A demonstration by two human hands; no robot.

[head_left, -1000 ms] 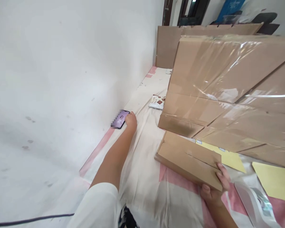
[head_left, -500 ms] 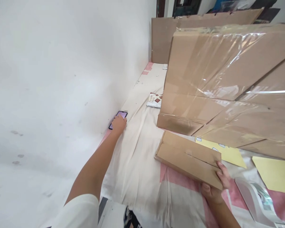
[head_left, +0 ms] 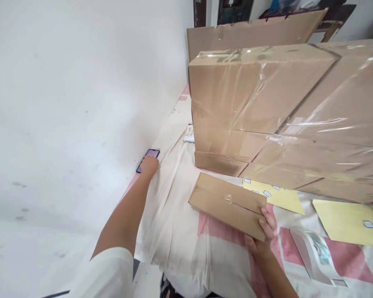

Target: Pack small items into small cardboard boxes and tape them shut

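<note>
A flat brown cardboard box point(head_left: 228, 203) is pinched at its right end in my right hand point(head_left: 262, 231), thumb underneath and fingers on top. The box is tilted over the cloth-covered table, and a closed flap seam runs along its upper face. On the far left, my arm reaches out to a smartphone point(head_left: 156, 152) at the table's edge by the wall. My left hand point(head_left: 149, 165) is closed over the phone's right side, its fingers curled across the lit screen and hiding part of it.
A large wall of taped cardboard point(head_left: 236, 107) stands across the table, with another cardboard panel point(head_left: 251, 37) behind it. A small printed booklet or pack point(head_left: 189, 133) lies partly behind it. Yellow sheets point(head_left: 345, 225) and a white tape dispenser point(head_left: 317, 256) lie on the right. A white wall point(head_left: 81, 103) borders the left.
The view has swung a little to the right, so everything sits further left. My left hand stays at the smartphone, and my right hand still holds the cardboard box.
</note>
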